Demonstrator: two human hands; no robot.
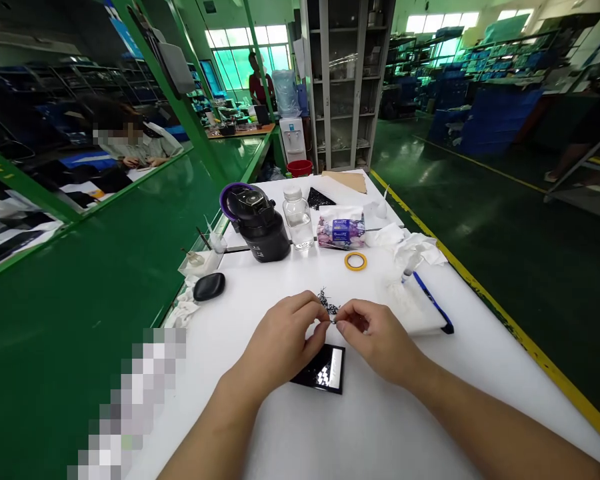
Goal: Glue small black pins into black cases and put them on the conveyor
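Black, thin, tiny bit (333,322): it is between the bare left hand (291,333) and the bare right hand (377,337), above the smooth white worktop (290,430). It is too small for me to tell its full shape.
Left fingers: the thumb and pointing finger are pinched together on one end of the bit.
Right fingers: the thumb and pointing finger pinch the other end, so the two hands almost meet.
How it may feel: it looks very light, and it may slip away easily. I cannot tell if it is stiff or soft, but something so thin could bend or snap.
Where to hold it: the very ends look best, with just the fingertips and a gentle squeeze.
Messy pile of little black strips (325,300): it lies on the worktop just past the fingertips, partly behind the hands.
Shiny black flat rectangle with a white stripe (319,370): it lies on the worktop by the left hand, which hides some of it.
Round yellow roll of tape (356,268): it lies flat, farther away than the pile.
Long blue stick with a black end (433,303): it lies along the side of a soft-looking white pad (417,320), to the right of the right hand.
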